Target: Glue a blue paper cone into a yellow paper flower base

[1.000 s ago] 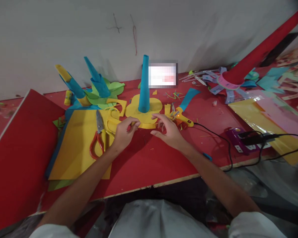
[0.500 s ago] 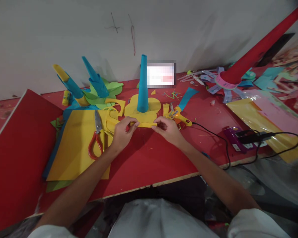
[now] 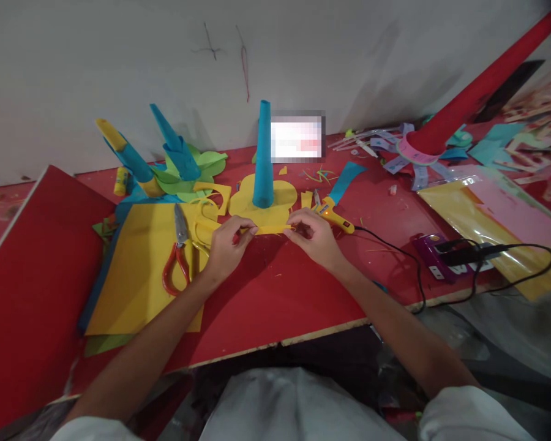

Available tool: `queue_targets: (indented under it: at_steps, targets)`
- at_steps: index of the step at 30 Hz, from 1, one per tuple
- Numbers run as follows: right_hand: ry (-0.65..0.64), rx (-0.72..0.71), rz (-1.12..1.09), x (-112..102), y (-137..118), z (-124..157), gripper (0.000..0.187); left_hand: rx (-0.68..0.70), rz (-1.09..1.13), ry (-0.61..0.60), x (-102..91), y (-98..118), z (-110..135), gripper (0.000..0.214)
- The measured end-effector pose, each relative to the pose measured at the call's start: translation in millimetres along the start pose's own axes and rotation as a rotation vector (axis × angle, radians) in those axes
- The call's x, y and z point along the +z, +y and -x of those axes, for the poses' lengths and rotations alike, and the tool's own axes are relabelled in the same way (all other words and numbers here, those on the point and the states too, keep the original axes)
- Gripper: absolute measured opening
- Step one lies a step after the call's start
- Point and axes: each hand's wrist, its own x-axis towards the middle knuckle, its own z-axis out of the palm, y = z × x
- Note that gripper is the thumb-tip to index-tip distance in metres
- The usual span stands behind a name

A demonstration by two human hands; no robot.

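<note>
A narrow yellow strip (image 3: 270, 229) stretches between my two hands, just in front of the yellow flower-shaped base (image 3: 284, 195). My left hand (image 3: 229, 245) pinches its left end between thumb and fingers. At the right end, my right hand (image 3: 313, 237) is closed on the strip with thumb and fingertips. Rising from the flower base is an upright blue cone (image 3: 264, 162). A yellow glue gun (image 3: 336, 219) with a lit orange light lies beyond my right hand. Red-handled scissors (image 3: 179, 257) rest on yellow sheets (image 3: 128, 275) beside my left forearm.
Two blue paper cones (image 3: 140, 164) (image 3: 181, 156) stand at the back left. A red board (image 3: 41, 275) slants at the left. A purple power socket (image 3: 434, 257) with black cables sits right, near packaged sheets (image 3: 509, 214). A large red cone (image 3: 482, 92) leans at the back right.
My right hand has shifted slightly up and away from me at the strip's right end. My left hand keeps its pinch in nearly the same place.
</note>
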Motion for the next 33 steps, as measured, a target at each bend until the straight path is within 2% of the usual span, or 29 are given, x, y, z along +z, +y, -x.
queue_targets:
  at_steps: [9, 15, 22, 27, 30, 33]
  targets:
    - [-0.006, -0.032, -0.017, 0, -4, 1, 0.016, 0.08, -0.075, -0.15, 0.4, 1, 2, 0.023]
    - [0.007, -0.011, 0.007, 1, -5, 1, 0.03, 0.103, -0.07, -0.109, 2.5, -2, 2, 0.024]
    - [0.041, -0.017, 0.0, -1, -10, 2, 0.032, 0.073, -0.103, -0.127, 2.0, -2, 3, 0.026]
    - [0.204, 0.025, 0.049, -8, -16, 4, 0.031, 0.071, -0.102, -0.08, 1.8, -3, 4, 0.023]
    - [0.261, 0.02, 0.047, -10, -15, 5, 0.042, 0.09, -0.086, -0.069, 1.9, -2, 4, 0.021]
    - [0.259, 0.042, 0.051, -10, -13, 6, 0.058, 0.079, -0.043, -0.052, 1.4, -1, 4, 0.022]
